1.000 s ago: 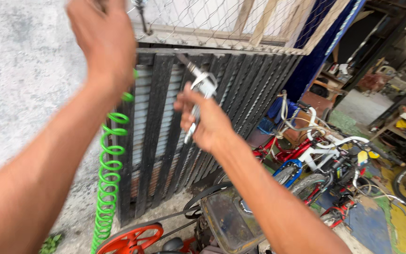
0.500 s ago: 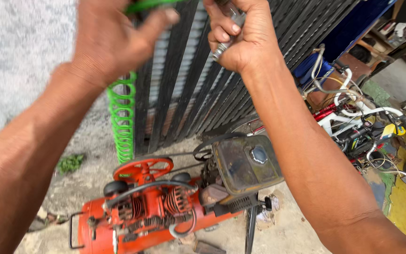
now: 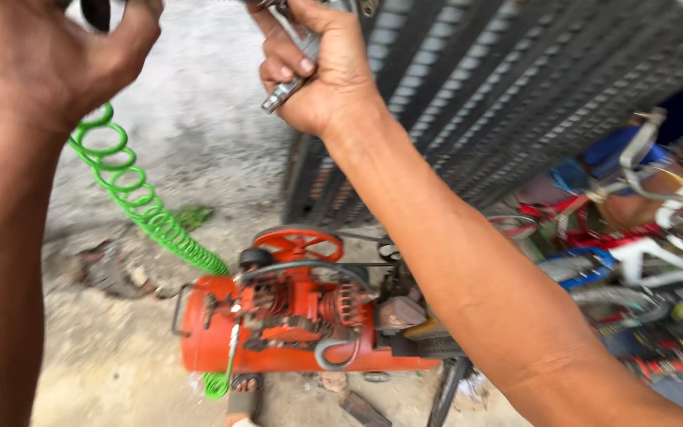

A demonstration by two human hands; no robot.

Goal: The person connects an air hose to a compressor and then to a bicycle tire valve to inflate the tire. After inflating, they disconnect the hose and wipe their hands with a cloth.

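The right hand (image 3: 322, 75) is raised near the top of the view, its fingers (image 3: 278, 67) curled tight around a slim metal air tool (image 3: 282, 93), whose silver end pokes out below the knuckles. The left hand (image 3: 45, 51) is up at the top left, fingers bent around a dark object I cannot make out, with the green coiled hose (image 3: 132, 198) hanging just below it. The hose runs down to the orange air compressor (image 3: 294, 328) on the ground, in front of a dark slatted metal gate (image 3: 515, 103).
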